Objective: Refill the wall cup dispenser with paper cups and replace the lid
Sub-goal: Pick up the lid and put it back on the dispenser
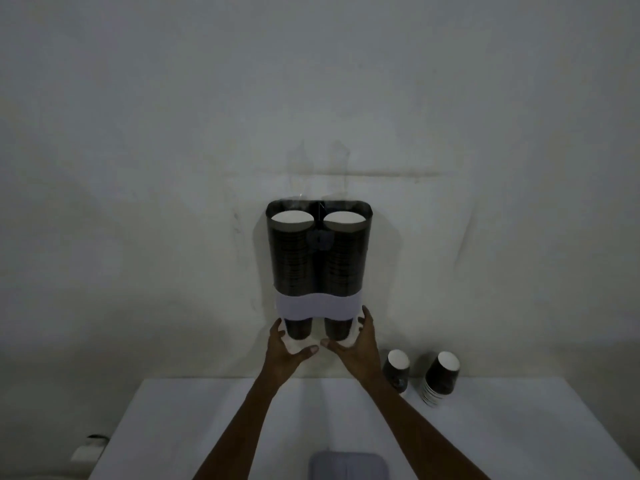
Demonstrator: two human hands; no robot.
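A twin-tube wall cup dispenser (pixel 318 258) hangs on the wall, both clear tubes packed with dark paper cups, white insides showing at the open top. A pale band (pixel 318 307) wraps its base, and two cups (pixel 300 329) poke out below. My left hand (pixel 289 348) holds the dispenser's white bottom part at the left, thumb under it. My right hand (pixel 356 337) grips the same part at the right. The grey lid (pixel 348 465) lies flat on the table's near edge, between my forearms.
A white table (pixel 173 427) stands against the wall below the dispenser. On its right back corner lie a short cup stack (pixel 396 370) and a longer tilted cup stack (pixel 440 377). A small white object (pixel 88 450) sits low at the table's left.
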